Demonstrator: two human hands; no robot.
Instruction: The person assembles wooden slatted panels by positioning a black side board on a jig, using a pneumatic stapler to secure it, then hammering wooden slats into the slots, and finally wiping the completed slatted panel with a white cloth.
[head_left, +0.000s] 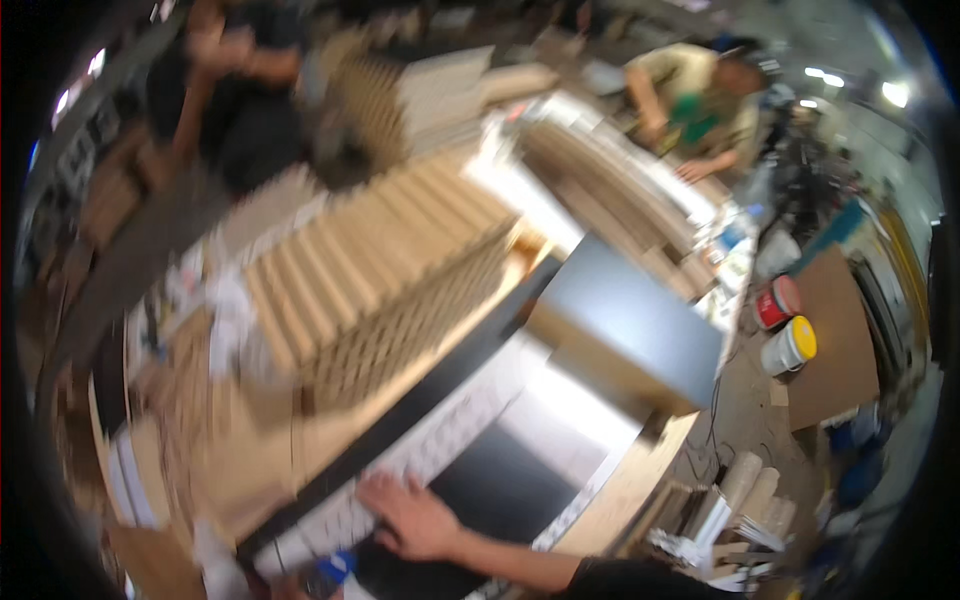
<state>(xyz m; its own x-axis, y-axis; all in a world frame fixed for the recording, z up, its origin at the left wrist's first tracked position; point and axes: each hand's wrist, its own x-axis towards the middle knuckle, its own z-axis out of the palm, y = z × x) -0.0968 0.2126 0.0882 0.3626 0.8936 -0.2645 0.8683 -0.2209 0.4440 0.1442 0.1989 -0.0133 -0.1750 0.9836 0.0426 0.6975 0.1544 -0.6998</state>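
Observation:
My right hand (415,515) lies palm down, fingers stretched out, across a white printed strip and the edge of a dark panel (510,475). Its forearm comes in from the lower right with a black sleeve. I see no tool in this hand, though motion blurs it. My left hand cannot be made out. Close below the right hand, at the lower edge, is a small blue object (337,567), too smeared to name. Beyond the panel a stack of boards with a dark, shiny top (635,310) stands on the bench.
A tall stack of light wooden slats (390,250) stands left of the panel. Brown strips (610,190) lie farther back, near a co-worker (700,110). Another person (235,90) is at upper left. Red-lidded (777,303) and yellow-lidded buckets (790,346) stand at right, above offcuts (735,515).

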